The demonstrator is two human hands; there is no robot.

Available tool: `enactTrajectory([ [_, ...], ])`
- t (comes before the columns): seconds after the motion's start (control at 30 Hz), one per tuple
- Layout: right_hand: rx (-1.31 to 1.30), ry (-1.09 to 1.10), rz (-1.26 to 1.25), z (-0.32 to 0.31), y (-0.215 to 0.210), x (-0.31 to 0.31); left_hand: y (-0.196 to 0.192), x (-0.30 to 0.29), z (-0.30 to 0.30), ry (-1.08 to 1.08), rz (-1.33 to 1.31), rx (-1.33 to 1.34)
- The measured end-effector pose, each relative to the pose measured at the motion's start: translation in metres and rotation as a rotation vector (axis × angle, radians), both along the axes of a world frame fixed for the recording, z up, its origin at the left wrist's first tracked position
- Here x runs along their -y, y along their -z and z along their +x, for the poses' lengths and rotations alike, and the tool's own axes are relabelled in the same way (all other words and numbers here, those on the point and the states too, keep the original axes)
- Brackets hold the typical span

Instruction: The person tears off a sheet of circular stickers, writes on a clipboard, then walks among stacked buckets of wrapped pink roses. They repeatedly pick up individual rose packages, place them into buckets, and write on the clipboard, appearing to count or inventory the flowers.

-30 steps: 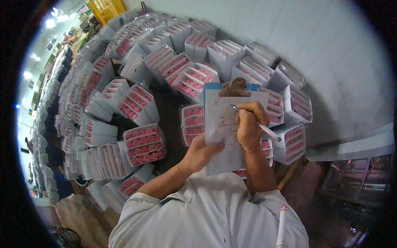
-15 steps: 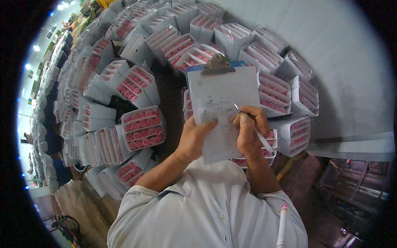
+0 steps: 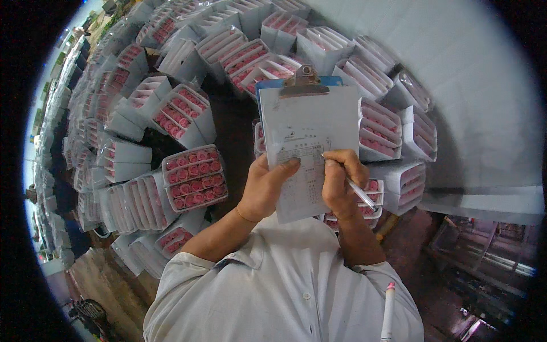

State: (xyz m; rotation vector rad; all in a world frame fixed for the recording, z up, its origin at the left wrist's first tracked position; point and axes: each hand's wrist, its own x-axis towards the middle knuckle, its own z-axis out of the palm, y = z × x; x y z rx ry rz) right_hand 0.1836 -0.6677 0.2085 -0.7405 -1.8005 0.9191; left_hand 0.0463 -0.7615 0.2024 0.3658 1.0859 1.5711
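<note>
My left hand [image 3: 263,188] grips a blue clipboard [image 3: 268,84] by its left side, the thumb lying over the sheet. White paper [image 3: 310,117] with a printed table and small marks is held under the metal clip [image 3: 303,84] at the top. In my right hand [image 3: 343,185], closed over the sheet's right half, is a white pen [image 3: 363,196]. Its tip meets or nearly touches the table on the paper, and its back end slants down to the right. The clipboard is in front of my chest.
Bundles of pink roses [image 3: 195,176] in white wrapping stand packed around me, left, ahead and right. A pale wall or sheet [image 3: 473,108] rises on the right, above a dark metal rack [image 3: 484,251]. A pink-tipped white stick [image 3: 388,310] lies against my shirt.
The pen tip has come down a little on the paper, and my right fingers have drawn in closer around it. The clipboard has tilted slightly; my view has shifted a little.
</note>
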Motion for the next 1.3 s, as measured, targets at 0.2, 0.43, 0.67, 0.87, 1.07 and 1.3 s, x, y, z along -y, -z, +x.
enactTrajectory([
  [0.2, 0.01, -0.039, 0.052, -0.007, 0.003, -0.008, 0.005, -0.003, -0.01, -0.015, 0.049, 0.029],
  [0.43, 0.047, 0.03, 0.078, -0.013, 0.006, -0.011, 0.004, -0.009, -0.017, 0.017, 0.018, -0.004],
  [0.67, -0.037, 0.001, -0.039, -0.006, 0.014, -0.013, 0.001, -0.014, -0.015, 0.01, -0.008, -0.027],
  [0.87, -0.094, 0.017, -0.042, 0.003, 0.015, -0.001, -0.001, -0.019, -0.015, 0.021, -0.006, 0.008],
  [1.07, -0.054, 0.01, 0.009, 0.001, 0.014, -0.002, 0.001, -0.022, -0.012, 0.094, -0.047, -0.027],
  [1.3, -0.167, -0.002, -0.226, -0.002, 0.015, -0.003, 0.008, -0.02, -0.013, 0.062, -0.119, -0.008],
])
